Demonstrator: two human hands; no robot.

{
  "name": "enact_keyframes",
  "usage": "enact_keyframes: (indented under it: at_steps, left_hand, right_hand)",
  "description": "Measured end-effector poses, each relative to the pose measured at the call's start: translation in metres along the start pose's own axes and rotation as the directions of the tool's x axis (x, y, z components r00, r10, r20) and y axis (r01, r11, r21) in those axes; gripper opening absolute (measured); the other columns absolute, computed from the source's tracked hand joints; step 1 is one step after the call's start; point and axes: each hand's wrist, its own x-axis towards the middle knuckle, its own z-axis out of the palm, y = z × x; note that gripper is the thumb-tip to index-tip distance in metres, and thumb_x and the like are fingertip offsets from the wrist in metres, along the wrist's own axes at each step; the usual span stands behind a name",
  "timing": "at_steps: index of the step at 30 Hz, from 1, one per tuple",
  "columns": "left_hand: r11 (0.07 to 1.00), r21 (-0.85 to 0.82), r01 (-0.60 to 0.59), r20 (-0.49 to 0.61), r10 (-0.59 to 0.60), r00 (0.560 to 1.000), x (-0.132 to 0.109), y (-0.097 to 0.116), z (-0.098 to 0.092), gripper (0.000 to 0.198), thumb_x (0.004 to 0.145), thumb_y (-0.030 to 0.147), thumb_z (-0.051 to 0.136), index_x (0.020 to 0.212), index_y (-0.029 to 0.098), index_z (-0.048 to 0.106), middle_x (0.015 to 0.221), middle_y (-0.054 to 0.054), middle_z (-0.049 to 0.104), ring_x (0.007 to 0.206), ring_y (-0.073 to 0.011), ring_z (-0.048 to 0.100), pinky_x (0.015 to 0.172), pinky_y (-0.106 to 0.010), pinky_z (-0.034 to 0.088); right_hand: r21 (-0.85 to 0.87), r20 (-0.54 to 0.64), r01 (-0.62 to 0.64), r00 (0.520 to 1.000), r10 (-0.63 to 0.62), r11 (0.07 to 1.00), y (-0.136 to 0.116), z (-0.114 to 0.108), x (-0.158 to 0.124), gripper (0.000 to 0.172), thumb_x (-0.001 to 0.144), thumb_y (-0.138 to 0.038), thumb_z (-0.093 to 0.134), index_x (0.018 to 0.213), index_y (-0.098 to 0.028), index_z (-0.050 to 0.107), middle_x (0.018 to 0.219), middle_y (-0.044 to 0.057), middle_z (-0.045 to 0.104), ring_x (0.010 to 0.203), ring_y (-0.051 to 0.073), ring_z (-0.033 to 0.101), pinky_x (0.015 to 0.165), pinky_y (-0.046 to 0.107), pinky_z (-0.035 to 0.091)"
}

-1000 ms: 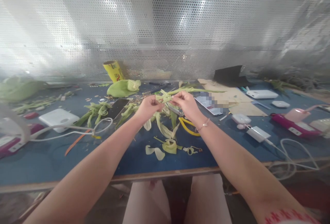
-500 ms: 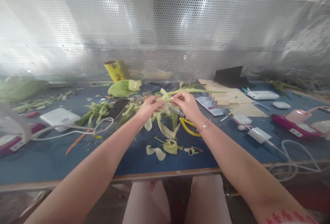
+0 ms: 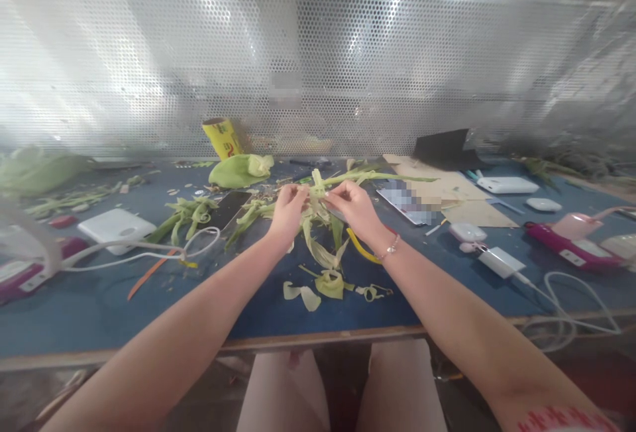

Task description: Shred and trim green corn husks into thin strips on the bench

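Observation:
Between my hands is a pale green bundle of husk strips point(image 3: 318, 188), raised a little over the blue table point(image 3: 199, 313). My left hand point(image 3: 291, 210) pinches its left side with fingers closed. On the other side, my right hand point(image 3: 350, 203) grips the bundle between thumb and fingers. A long green stalk point(image 3: 397, 176) reaches out to the right behind my right hand. Loose husk pieces point(image 3: 322, 253) lie below the hands, and a cut husk piece point(image 3: 330, 283) rests nearer the front edge.
A green husk bunch point(image 3: 238, 171) lies before a yellow tube point(image 3: 221, 138). Folded green strips point(image 3: 186, 215) and a dark phone point(image 3: 228, 210) are at left. Rightward are a lit phone point(image 3: 405, 203), cardboard point(image 3: 477, 212), white chargers point(image 3: 501, 262) and cables. Perforated metal point(image 3: 348, 54) stands behind.
My left hand has turned more upright, its fingers drawn slightly back to the left. My right hand has shifted slightly left and down on the bundle.

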Motion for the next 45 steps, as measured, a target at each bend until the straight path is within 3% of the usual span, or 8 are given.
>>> enact_keyframes:
  at_steps: [8, 13, 18, 22, 29, 35, 40, 45]
  left_hand:
    - [0.994, 0.107, -0.032, 0.141, 0.017, 0.990, 0.006, 0.004, -0.009, 0.035, 0.067, 0.048, 0.066, 0.069, 0.015, 0.054, 0.063, 0.002, 0.050, 0.058, -0.0080, 0.048, 0.058, -0.022, 0.043]
    - [0.998, 0.020, 0.066, 0.025, -0.067, 0.997, 0.000, 0.002, 0.001, 0.034, 0.062, 0.036, 0.073, 0.080, 0.017, 0.052, 0.069, 0.004, 0.053, 0.058, -0.0076, 0.051, 0.055, -0.022, 0.044]
    - [0.975, -0.076, 0.207, 0.137, -0.196, 0.971, -0.006, 0.007, 0.005, 0.028, 0.067, 0.036, 0.070, 0.065, 0.014, 0.053, 0.057, 0.003, 0.051, 0.051, -0.0071, 0.049, 0.055, -0.022, 0.045]
    - [0.967, -0.130, 0.218, 0.066, -0.211, 0.975, -0.009, 0.007, 0.007, 0.034, 0.068, 0.041, 0.069, 0.061, 0.015, 0.048, 0.053, 0.004, 0.046, 0.049, -0.0066, 0.047, 0.052, -0.022, 0.044]
    - [0.980, 0.199, -0.029, 0.070, 0.015, 0.997, -0.007, -0.003, 0.002, 0.045, 0.076, 0.055, 0.054, 0.054, 0.020, 0.035, 0.041, 0.007, 0.028, 0.037, -0.0062, 0.029, 0.039, -0.022, 0.024]
    - [0.829, 0.503, -0.245, 0.138, 0.203, 0.969, -0.003, 0.005, -0.007, 0.044, 0.081, 0.045, 0.049, 0.049, 0.019, 0.033, 0.041, 0.005, 0.033, 0.043, -0.0078, 0.030, 0.044, -0.023, 0.024]
    - [0.737, 0.583, -0.341, 0.212, 0.268, 0.940, -0.007, 0.017, -0.005, 0.041, 0.082, 0.037, 0.048, 0.049, 0.018, 0.032, 0.044, 0.004, 0.034, 0.048, -0.0084, 0.032, 0.051, -0.024, 0.028]
    - [0.749, 0.551, -0.367, 0.242, 0.277, 0.930, -0.009, 0.020, -0.004, 0.032, 0.081, 0.033, 0.048, 0.054, 0.017, 0.045, 0.047, 0.004, 0.035, 0.051, -0.0092, 0.033, 0.052, -0.024, 0.028]
  right_hand:
    - [-0.062, 0.090, 0.036, 0.995, -0.030, 0.997, 0.000, -0.003, 0.001, 0.014, 0.075, -0.033, 0.058, 0.071, -0.021, 0.051, 0.070, -0.001, 0.053, 0.066, 0.013, 0.053, 0.065, 0.030, 0.051]
    - [-0.288, 0.123, 0.187, 0.980, -0.157, 0.939, 0.002, 0.001, -0.002, 0.007, 0.081, -0.027, 0.048, 0.076, -0.023, 0.049, 0.076, 0.001, 0.054, 0.072, 0.016, 0.054, 0.067, 0.030, 0.047]
    - [-0.409, 0.136, 0.303, 0.953, -0.270, 0.861, 0.002, 0.002, -0.003, 0.007, 0.082, -0.022, 0.045, 0.075, -0.022, 0.047, 0.076, 0.002, 0.053, 0.079, 0.018, 0.052, 0.075, 0.031, 0.043]
    - [-0.425, 0.123, 0.358, 0.933, -0.339, 0.831, 0.004, 0.003, -0.004, 0.009, 0.083, -0.022, 0.044, 0.075, -0.022, 0.045, 0.078, 0.002, 0.052, 0.075, 0.016, 0.053, 0.074, 0.031, 0.043]
    - [-0.345, 0.074, 0.293, 0.955, -0.286, 0.892, 0.000, 0.007, -0.009, 0.010, 0.084, -0.025, 0.046, 0.074, -0.023, 0.045, 0.078, 0.001, 0.054, 0.065, 0.014, 0.055, 0.070, 0.032, 0.045]
    - [-0.251, 0.034, 0.161, 0.987, -0.157, 0.954, -0.004, 0.005, -0.007, 0.010, 0.082, -0.028, 0.049, 0.074, -0.022, 0.047, 0.066, -0.001, 0.056, 0.061, 0.015, 0.056, 0.066, 0.032, 0.045]
    - [-0.271, -0.026, 0.227, 0.970, -0.243, 0.936, -0.003, -0.001, -0.002, 0.010, 0.080, -0.029, 0.052, 0.075, -0.020, 0.051, 0.077, 0.002, 0.061, 0.072, 0.015, 0.059, 0.073, 0.032, 0.046]
    - [-0.160, 0.021, 0.195, 0.981, -0.194, 0.968, -0.009, 0.001, -0.005, 0.011, 0.080, -0.028, 0.052, 0.073, -0.020, 0.049, 0.070, -0.001, 0.058, 0.063, 0.013, 0.059, 0.066, 0.030, 0.049]
